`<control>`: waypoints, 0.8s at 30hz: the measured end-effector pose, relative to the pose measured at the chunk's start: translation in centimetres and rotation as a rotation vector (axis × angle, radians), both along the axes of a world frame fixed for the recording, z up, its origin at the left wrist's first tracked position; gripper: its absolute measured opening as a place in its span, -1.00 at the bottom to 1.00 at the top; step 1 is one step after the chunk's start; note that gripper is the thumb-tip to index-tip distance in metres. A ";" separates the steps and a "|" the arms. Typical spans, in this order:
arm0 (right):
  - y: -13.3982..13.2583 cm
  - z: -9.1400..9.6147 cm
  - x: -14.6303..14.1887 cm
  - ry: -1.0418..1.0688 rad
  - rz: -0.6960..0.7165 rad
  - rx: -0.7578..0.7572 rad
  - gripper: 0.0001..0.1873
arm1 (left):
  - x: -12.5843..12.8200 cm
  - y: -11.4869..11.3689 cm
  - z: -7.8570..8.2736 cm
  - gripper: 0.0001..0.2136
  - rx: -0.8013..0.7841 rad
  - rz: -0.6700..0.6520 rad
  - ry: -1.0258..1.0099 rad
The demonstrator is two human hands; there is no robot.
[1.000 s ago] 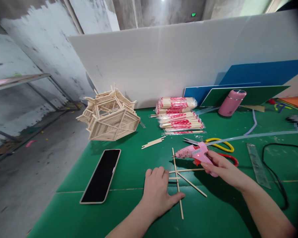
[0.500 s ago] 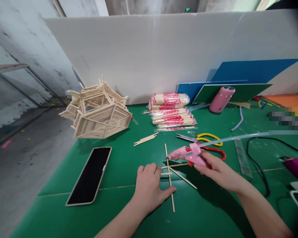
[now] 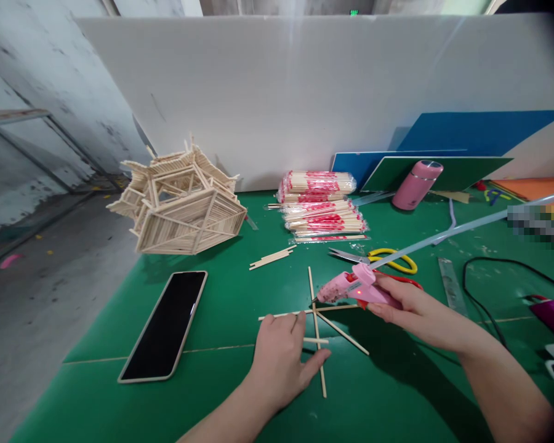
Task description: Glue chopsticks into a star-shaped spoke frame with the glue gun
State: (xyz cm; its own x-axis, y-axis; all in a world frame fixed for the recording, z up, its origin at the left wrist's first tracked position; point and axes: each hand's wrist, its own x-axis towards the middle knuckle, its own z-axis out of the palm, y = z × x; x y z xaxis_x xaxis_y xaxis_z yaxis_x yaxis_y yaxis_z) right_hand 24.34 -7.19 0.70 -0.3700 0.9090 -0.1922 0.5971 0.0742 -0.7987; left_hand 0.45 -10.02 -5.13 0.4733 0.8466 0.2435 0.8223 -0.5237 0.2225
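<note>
My right hand (image 3: 413,314) grips a pink hot glue gun (image 3: 351,286) with a small light glowing on its side. Its nozzle tip is at the spot where several thin wooden sticks (image 3: 317,326) meet in a star on the green table. A long, clear glue stick (image 3: 429,239) runs out of the gun's back. My left hand (image 3: 279,351) is over the left arm of the star, fingers curled. A short wooden stick (image 3: 321,340) juts out between its thumb and forefinger; the rest is hidden under the hand. Scissors (image 3: 390,259) with yellow and red handles lie behind the gun.
A stick-built model (image 3: 191,215) stands at the back left, near a phone (image 3: 166,326). Plastic-wrapped chopstick bundles (image 3: 323,209) and loose short sticks (image 3: 272,257) lie mid-table. A pink bottle (image 3: 417,184) leans against boards. A black cable (image 3: 466,277) curls at the right.
The glue gun's nozzle is a little lower, by the sticks' crossing, and its glue stick slants up more. My left hand has shifted slightly, and the short stick sits nearer me.
</note>
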 end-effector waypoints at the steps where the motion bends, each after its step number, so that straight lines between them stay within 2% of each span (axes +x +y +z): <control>1: 0.1 0.1 0.0 -0.004 -0.001 0.004 -0.63 | 0.1 -0.1 0.0 -0.52 -0.001 -0.008 0.012; 10: 1.3 0.5 -0.3 -0.076 0.070 0.027 -0.75 | 0.4 -0.1 0.0 -0.47 -0.033 0.044 0.088; 24: 1.7 0.8 -0.3 -0.164 0.129 0.072 -0.77 | 0.3 0.0 -0.4 -0.47 -0.060 0.035 0.071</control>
State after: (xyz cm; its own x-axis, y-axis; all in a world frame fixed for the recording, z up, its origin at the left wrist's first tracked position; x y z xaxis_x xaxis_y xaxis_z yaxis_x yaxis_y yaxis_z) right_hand 24.04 -5.46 1.53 -0.4535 0.8695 -0.1958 0.7006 0.2120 -0.6813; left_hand 0.80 -9.99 -5.56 0.4578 0.8748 0.1583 0.8546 -0.4822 0.1930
